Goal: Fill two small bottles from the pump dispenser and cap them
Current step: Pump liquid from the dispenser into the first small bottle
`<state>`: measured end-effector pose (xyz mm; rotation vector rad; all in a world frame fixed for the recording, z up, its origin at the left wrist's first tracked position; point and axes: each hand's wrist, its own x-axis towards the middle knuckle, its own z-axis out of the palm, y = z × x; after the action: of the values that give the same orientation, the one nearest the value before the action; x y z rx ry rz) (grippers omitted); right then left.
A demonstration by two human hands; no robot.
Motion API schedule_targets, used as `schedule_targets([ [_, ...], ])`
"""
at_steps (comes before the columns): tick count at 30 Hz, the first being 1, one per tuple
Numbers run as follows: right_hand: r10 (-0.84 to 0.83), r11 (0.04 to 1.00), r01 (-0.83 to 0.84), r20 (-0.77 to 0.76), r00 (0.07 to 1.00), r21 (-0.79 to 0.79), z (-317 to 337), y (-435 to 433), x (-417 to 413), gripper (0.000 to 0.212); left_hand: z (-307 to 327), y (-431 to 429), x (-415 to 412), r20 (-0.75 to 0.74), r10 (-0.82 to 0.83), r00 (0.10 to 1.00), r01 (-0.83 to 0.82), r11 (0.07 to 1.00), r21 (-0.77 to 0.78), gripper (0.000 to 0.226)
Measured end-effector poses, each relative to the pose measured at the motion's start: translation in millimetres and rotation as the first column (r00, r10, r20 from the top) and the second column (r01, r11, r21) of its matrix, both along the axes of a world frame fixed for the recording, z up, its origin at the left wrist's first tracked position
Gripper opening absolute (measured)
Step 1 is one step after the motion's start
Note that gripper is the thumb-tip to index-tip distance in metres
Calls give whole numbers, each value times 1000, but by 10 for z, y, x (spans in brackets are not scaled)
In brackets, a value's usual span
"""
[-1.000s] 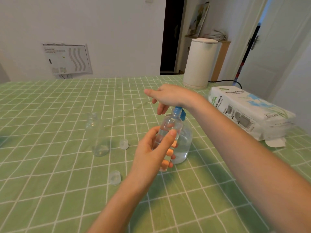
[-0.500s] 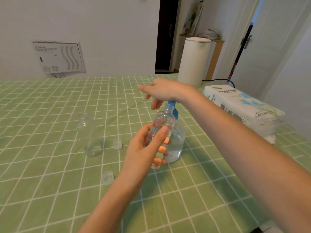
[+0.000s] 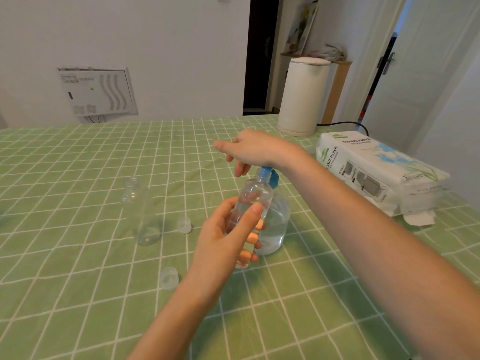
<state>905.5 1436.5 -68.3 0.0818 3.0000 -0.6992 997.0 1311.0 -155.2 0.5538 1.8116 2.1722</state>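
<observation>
- A small clear plastic bottle [image 3: 250,203] is held upright in the left hand [image 3: 223,245], pinched between thumb in front and fingers [image 3: 251,238] behind, its open mouth raised just under the blue pump spout [image 3: 268,175].
- The right hand [image 3: 253,149] is laid flat, palm down, on top of the pump head of the clear round dispenser bottle [image 3: 275,224]; fingers are loosely spread, nothing is gripped.
- The key relation: the spout sits directly above the held bottle's neck, long axis vertical, so the next press is judged to need a straight downward push.
- A second clear empty bottle [image 3: 141,211] stands well to the left of the left hand.
- Two translucent caps [image 3: 184,225] [image 3: 169,278] lie between them on the green checked tablecloth [image 3: 78,281], not yet fitted.
</observation>
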Motion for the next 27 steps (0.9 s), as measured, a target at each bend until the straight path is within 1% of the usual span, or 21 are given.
schedule_targets([
  [7,33,999,-30,-99,995,34,91,2,-15,55,53,1,-1,-5,3,1000,-2,1000,25,46],
  [10,43,998,-40,-82,996,41,91,-2,-12,55,48,4,-12,-2,5,1000,-5,1000,20,38],
  [16,27,999,-26,-48,999,29,60,-3,6,58,41,1,-3,-6,-5,1000,5,1000,17,41],
  [20,17,1000,-17,-13,1000,22,7,-7,26,62,21,-3,7,0,-6,1000,6,1000,15,49],
  [27,39,999,-39,-41,998,4,34,4,18,61,23,-4,-2,-2,-3,1000,3,1000,14,49],
])
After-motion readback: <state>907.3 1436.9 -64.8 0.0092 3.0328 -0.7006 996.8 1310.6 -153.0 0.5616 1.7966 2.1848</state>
